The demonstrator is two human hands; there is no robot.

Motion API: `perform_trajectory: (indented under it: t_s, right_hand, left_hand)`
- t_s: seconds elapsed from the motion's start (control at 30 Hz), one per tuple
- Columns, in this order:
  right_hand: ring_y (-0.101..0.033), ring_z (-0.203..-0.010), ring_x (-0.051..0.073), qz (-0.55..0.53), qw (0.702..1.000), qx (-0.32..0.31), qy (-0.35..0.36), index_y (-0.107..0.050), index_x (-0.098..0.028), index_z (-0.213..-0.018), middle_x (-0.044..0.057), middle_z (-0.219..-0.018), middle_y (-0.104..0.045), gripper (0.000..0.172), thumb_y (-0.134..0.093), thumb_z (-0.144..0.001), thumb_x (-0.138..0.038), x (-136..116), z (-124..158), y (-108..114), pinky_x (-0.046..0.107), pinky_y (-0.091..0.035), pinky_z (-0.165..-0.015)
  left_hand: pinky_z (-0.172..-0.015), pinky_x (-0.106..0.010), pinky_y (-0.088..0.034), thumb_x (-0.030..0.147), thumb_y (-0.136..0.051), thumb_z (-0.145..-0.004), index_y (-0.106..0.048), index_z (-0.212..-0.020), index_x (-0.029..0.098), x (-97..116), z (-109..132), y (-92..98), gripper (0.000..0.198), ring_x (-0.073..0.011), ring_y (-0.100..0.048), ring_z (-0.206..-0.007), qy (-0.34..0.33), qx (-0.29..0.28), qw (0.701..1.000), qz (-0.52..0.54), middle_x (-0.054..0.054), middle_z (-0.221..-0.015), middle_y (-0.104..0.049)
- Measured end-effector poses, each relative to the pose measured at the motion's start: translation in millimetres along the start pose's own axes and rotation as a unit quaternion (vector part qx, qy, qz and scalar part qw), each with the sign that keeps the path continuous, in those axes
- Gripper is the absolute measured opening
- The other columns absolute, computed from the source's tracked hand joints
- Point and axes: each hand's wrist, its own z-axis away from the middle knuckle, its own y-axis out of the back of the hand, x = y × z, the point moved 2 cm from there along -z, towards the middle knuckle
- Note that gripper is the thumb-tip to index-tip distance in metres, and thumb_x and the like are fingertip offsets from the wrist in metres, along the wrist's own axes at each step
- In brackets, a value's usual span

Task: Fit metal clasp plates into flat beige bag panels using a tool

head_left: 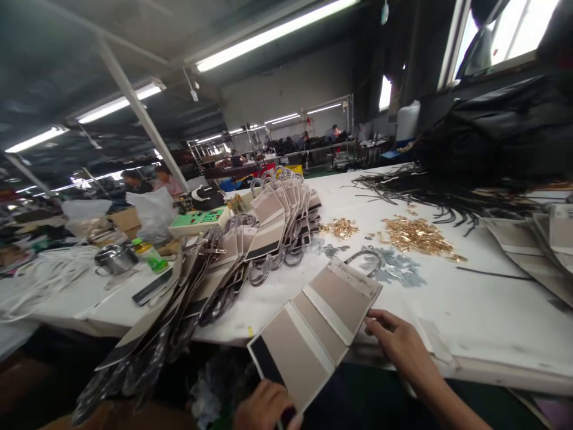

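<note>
A flat beige bag panel with pale cross strips, a black band at its near end and a plastic-wrapped handle at its far end lies tilted over the table's front edge. My right hand pinches its right edge between thumb and fingers. At the near corner by the black band, my left hand is closed on the panel, partly cut off by the frame bottom; something dark shows by its thumb. Beyond the panel lie grey metal plates and a heap of gold-coloured metal pieces.
Similar panels with wrapped handles are stacked to the left, some hanging over the table edge. More panels lie at right, below black straps. A green-topped machine, a bottle and a metal mug stand left.
</note>
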Motion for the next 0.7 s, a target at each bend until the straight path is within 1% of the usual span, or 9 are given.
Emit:
perform_trajectory:
  t_s: [0.07, 0.17, 0.27, 0.37, 0.43, 0.53, 0.6, 0.63, 0.7]
  right_hand:
    - [-0.051, -0.051, 0.017, -0.034, 0.999, -0.001, -0.02, -0.077, -0.016, -0.106, 0.002, -0.067, -0.068, 0.055, -0.064, -0.081, -0.064, 8.6, 6.3, -3.5, 0.029, -0.038, -0.049]
    - [-0.05, -0.048, 0.018, -0.072, 0.996, 0.027, -0.039, -0.075, -0.017, -0.106, -0.003, -0.052, -0.054, 0.056, -0.068, -0.081, -0.066, 14.5, 6.5, -6.0, 0.027, -0.037, -0.047]
    - [-0.048, -0.045, 0.016, -0.133, 0.987, 0.041, -0.075, -0.07, -0.018, -0.111, -0.005, -0.052, -0.052, 0.058, -0.072, -0.082, -0.068, 18.1, -3.5, -3.4, 0.025, -0.037, -0.044]
    - [-0.052, -0.049, 0.015, -0.221, 0.97, 0.049, -0.09, -0.066, -0.018, -0.114, -0.004, -0.06, -0.057, 0.058, -0.075, -0.084, -0.067, 18.4, -15.3, 3.2, 0.023, -0.041, -0.046]
    - [-0.056, -0.053, 0.016, -0.229, 0.97, 0.032, -0.071, -0.066, -0.019, -0.119, -0.004, -0.064, -0.058, 0.058, -0.076, -0.085, -0.064, 15.1, -19.3, 7.4, 0.023, -0.042, -0.046]
    - [-0.068, -0.067, 0.022, -0.149, 0.989, 0.009, 0.003, -0.069, -0.02, -0.127, 0.002, -0.077, -0.068, 0.06, -0.075, -0.085, -0.062, 6.2, -15.9, 11.8, 0.026, -0.05, -0.051]
    - [-0.073, -0.1, 0.029, -0.095, 0.991, 0.027, 0.092, -0.074, -0.021, -0.119, 0.012, -0.111, -0.076, 0.053, -0.077, -0.084, -0.06, -0.5, -7.1, 14.1, 0.032, -0.061, -0.073]
    - [-0.07, -0.115, 0.032, -0.081, 0.987, 0.035, 0.132, -0.076, -0.021, -0.114, 0.014, -0.128, -0.073, 0.048, -0.078, -0.084, -0.058, -2.9, -1.0, 14.8, 0.035, -0.062, -0.087]
    - [-0.067, -0.125, 0.032, -0.071, 0.982, 0.019, 0.171, -0.078, -0.023, -0.116, 0.012, -0.14, -0.07, 0.042, -0.075, -0.089, -0.056, -3.7, 13.3, 15.0, 0.037, -0.057, -0.103]
  left_hand:
    - [-0.068, -0.03, -0.062, 0.026, -0.066, -0.096, -0.069, -0.092, 0.025, -3.0, -32.2, 11.6, 0.005, -0.0207, -0.072, -0.078, 0.046, -0.001, 0.998, -0.035, -0.003, -0.085, -0.073]
    - [-0.092, -0.041, -0.06, 0.029, -0.063, -0.098, -0.072, -0.11, 0.025, -14.9, -91.1, 9.3, 0.015, -0.0255, -0.072, -0.103, 0.106, 0.027, 0.994, -0.016, -0.007, -0.109, -0.076]
    - [-0.117, -0.052, -0.045, 0.038, -0.066, -0.094, -0.068, -0.131, 0.021, -37.5, -149.7, -22.4, 0.04, -0.0324, -0.06, -0.132, 0.198, -0.002, 0.979, 0.055, -0.013, -0.137, -0.07]
    - [-0.123, -0.05, -0.036, 0.045, -0.072, -0.087, -0.065, -0.137, 0.016, -59.4, -192.8, -64.5, 0.059, -0.0364, -0.052, -0.143, 0.341, -0.084, 0.925, 0.144, -0.018, -0.144, -0.066]
    - [-0.119, -0.048, -0.04, 0.051, -0.075, -0.084, -0.066, -0.137, 0.014, -67.9, -212.4, -84.1, 0.065, -0.0387, -0.055, -0.141, 0.373, -0.116, 0.903, 0.18, -0.02, -0.142, -0.067]
    - [-0.11, -0.047, -0.048, 0.067, -0.071, -0.085, -0.072, -0.126, 0.012, -75.5, -228.8, -92.8, 0.069, -0.0396, -0.064, -0.129, 0.382, -0.159, 0.877, 0.246, -0.019, -0.128, -0.075]
    - [-0.105, -0.047, -0.052, 0.078, -0.066, -0.085, -0.076, -0.116, 0.013, -78.7, -233.2, -86.9, 0.073, -0.0378, -0.069, -0.119, 0.38, -0.199, 0.851, 0.304, -0.015, -0.114, -0.079]
    - [-0.103, -0.047, -0.053, 0.082, -0.065, -0.084, -0.077, -0.113, 0.013, -79.6, -234.2, -81.8, 0.076, -0.0368, -0.071, -0.115, 0.377, -0.219, 0.837, 0.332, -0.014, -0.108, -0.08]
    - [-0.101, -0.046, -0.056, 0.089, -0.063, -0.081, -0.078, -0.11, 0.014, -79.7, -235.4, -70.7, 0.081, -0.0345, -0.074, -0.11, 0.366, -0.262, 0.805, 0.385, -0.014, -0.105, -0.081]
